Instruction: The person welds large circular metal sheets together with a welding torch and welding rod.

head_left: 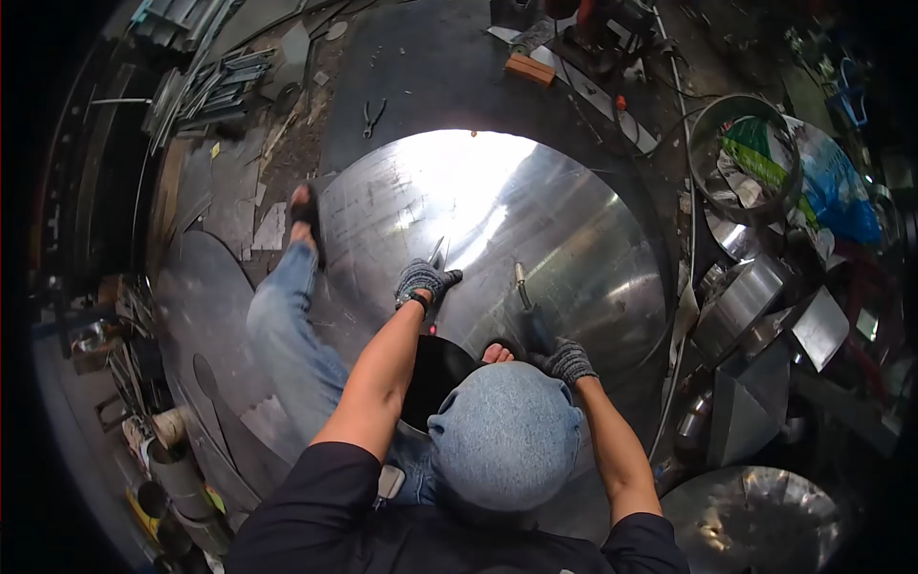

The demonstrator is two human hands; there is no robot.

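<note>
My left hand (426,279), in a grey knit glove, is closed around a slim tool whose pointed metal tip (439,252) sticks out past the fingers. A small pink-red end shows below that hand. My right hand (566,362), gloved as well, grips the dark handle of a torch-like tool (521,277) with a bent neck and brass-coloured nozzle. Both hands are over a large, round, shiny metal sheet (583,239). A denim-covered head (507,435) hides part of the sheet's lower area, and one sandalled foot (497,353) shows just above it.
Pliers (374,118) and an orange-brown block (531,69) lie beyond the sheet. Metal strips (215,91) are piled at upper left. On the right are a metal ring (695,153), bent sheet pieces (746,306) and a blue bag (841,196). Another foot (304,212) stands left.
</note>
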